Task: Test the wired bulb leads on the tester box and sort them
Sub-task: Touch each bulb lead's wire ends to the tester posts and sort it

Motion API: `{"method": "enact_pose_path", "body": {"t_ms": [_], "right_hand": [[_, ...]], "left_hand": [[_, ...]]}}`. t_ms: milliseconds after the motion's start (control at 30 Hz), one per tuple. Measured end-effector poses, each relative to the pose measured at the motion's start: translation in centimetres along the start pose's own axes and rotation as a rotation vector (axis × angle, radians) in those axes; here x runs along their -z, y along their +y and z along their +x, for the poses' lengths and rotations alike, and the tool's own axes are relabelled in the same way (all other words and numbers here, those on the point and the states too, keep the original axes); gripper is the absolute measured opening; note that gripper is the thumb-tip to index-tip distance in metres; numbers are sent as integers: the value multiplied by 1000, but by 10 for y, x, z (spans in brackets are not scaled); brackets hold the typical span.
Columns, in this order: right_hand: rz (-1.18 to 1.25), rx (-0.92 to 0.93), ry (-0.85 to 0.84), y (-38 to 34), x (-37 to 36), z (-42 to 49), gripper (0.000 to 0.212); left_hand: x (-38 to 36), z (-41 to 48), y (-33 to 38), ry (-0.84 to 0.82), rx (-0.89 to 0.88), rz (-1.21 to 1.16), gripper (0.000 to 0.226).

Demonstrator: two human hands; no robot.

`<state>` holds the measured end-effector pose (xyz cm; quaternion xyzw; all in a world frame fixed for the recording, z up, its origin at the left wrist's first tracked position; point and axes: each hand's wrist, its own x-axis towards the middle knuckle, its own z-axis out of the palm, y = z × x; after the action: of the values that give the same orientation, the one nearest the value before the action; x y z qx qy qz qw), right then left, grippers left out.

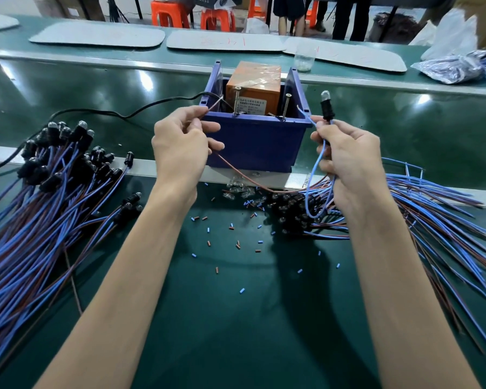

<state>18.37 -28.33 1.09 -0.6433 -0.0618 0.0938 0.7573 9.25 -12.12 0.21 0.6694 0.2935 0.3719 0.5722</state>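
1. Bulb lead (327, 108) at 1 o'clock, bulb upright, just right of box (253, 144).
2. Right hand (345, 161) pinches its socket and blue wire (319, 161); the wire's tip points at the box's right wall.
3. Left hand (183, 147) pinches brown wire (237, 172), tip at 11 o'clock by the box's left wall, apart from left screw (237, 101).
4. Lead piles on belt (236, 318): left pile (54, 186) at 9 o'clock, right pile (421, 209) at 3 o'clock.
5. Insulation bits (208, 242) scattered between the forearms.

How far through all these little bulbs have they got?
Likely done: the big bundle on the left, laid aside. In hand: the left hand pinches a brown wire by the tester box, while the right hand holds the matching blue wire and bulb, which looks unlit. Left to do: the pile under the right hand, seemingly untested.
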Motion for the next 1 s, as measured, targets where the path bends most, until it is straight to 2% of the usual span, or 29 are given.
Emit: {"method": "enact_pose_path", "body": {"t_ms": [200, 1000], "right_hand": [[-70, 5, -59, 2, -3, -2, 19], [-84, 17, -129, 1, -1, -3, 26]], "left_hand": [[-2, -3, 0, -100, -19, 39, 33], [1, 2, -5, -94, -33, 68, 39]]}}
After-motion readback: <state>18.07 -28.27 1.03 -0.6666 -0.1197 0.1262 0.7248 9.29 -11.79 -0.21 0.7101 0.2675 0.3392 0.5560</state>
